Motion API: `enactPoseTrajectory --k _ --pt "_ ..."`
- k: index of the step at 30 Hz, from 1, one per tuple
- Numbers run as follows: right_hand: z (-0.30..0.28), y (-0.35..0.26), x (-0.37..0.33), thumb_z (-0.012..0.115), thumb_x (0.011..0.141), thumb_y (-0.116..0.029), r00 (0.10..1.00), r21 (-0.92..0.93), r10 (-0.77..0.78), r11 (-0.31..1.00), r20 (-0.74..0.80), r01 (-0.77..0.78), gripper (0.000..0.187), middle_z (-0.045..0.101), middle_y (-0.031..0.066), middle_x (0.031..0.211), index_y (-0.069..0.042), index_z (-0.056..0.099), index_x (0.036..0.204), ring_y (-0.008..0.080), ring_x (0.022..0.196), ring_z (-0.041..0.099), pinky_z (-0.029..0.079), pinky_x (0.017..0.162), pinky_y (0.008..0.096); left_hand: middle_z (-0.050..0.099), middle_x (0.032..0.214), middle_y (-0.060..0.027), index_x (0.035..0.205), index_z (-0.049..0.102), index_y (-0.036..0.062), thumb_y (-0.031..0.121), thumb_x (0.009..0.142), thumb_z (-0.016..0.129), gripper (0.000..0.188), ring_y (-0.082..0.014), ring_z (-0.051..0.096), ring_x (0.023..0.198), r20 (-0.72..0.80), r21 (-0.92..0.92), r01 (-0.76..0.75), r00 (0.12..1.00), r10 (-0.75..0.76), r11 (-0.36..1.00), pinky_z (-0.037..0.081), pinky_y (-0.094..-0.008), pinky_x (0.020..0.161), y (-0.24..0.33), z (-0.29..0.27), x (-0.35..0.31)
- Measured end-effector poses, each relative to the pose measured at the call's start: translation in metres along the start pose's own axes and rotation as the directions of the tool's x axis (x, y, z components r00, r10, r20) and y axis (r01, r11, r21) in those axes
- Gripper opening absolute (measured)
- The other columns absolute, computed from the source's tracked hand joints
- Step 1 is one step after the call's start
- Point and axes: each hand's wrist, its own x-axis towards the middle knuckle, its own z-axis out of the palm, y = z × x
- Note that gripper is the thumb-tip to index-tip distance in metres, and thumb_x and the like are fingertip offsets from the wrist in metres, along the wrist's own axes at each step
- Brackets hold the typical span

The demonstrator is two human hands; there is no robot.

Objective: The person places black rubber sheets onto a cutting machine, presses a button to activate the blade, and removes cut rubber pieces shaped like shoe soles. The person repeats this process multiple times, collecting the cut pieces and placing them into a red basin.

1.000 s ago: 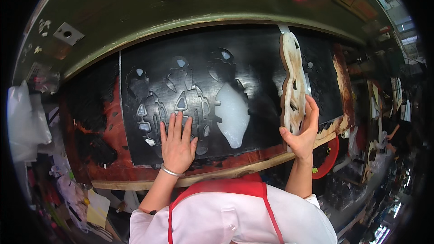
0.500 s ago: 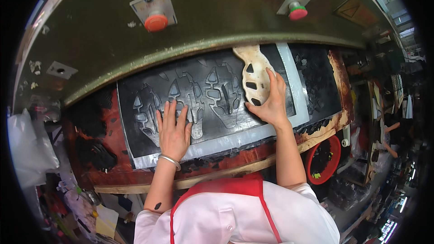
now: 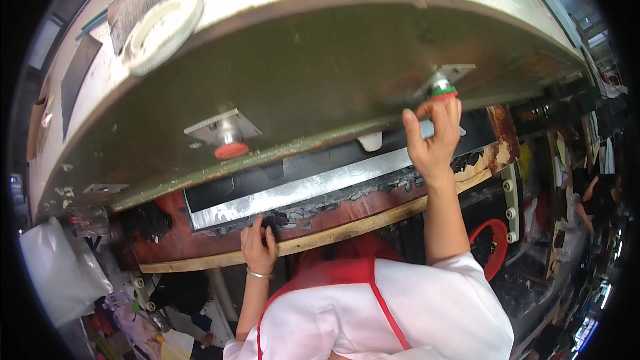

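My right hand (image 3: 433, 139) is raised to a red and green push button (image 3: 445, 92) on the front of a green machine beam (image 3: 320, 73). Its bent fingertips touch the button and the thumb stands apart. By the near edge of the cutting board (image 3: 340, 217), my left hand (image 3: 258, 251) has its index finger stretched out beside black scraps (image 3: 277, 219), with nothing seen held in it. Under the beam lies a black sheet (image 3: 307, 161) bordered by a pale strip (image 3: 333, 178). Only the rounded end of a cream sole-shaped cutting die (image 3: 370, 142) shows; the beam hides the rest.
Another red button (image 3: 231, 151) juts from the beam at left. A wooden rail (image 3: 347, 236) runs along the board's front. A red bucket (image 3: 492, 253) stands low at right, a clear plastic bag (image 3: 60, 273) at left. On top of the beam rests a pale ring-shaped piece (image 3: 183, 32).
My right hand has left the cutting die and risen to the right button. My left hand has drawn back from the black sheet to the board's edge. The beam now covers most of the sheet.
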Motion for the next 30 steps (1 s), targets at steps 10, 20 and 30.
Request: enactPoseTrajectory --k 10,20,30 --pt "-0.010 -0.032 -0.105 0.073 0.078 -0.007 0.877 0.103 0.407 0.891 0.253 -0.443 0.022 0.062 0.0140 0.090 -0.001 0.060 0.095 0.0298 0.086 0.060 0.048 0.078 0.0367 0.062 0.074 -0.0121 0.093 0.069 0.0047 0.005 0.081 0.066 0.013 -0.0301 0.057 0.063 0.035 0.044 0.004 0.999 -0.005 0.999 0.046 -0.0392 0.060 -0.007 -0.002 0.023" --pt "-0.037 -0.050 -0.204 0.072 0.076 -0.003 0.733 0.171 0.314 0.847 0.603 -0.504 0.014 0.069 0.0161 0.091 0.001 0.067 0.087 0.0337 0.088 0.064 0.051 0.077 0.0395 0.057 0.073 -0.0079 0.075 0.070 0.0054 0.012 0.076 0.072 0.007 -0.0292 0.056 0.075 0.016 0.009 -0.007 1.000 0.007 1.000 0.042 -0.0413 0.068 0.020 -0.001 -0.019" --pt "-0.063 -0.058 -0.165 0.076 0.074 -0.007 0.888 -0.095 0.282 0.959 0.363 -0.265 0.040 0.062 0.0194 0.110 0.000 0.062 0.111 0.0358 0.107 0.055 0.044 0.093 0.0434 0.067 0.074 -0.0131 0.087 0.071 0.0061 0.010 0.081 0.068 0.008 -0.0316 0.064 0.066 0.058 -0.040 0.071 0.996 -0.068 0.997 0.050 -0.0421 0.058 0.035 -0.070 -0.059"
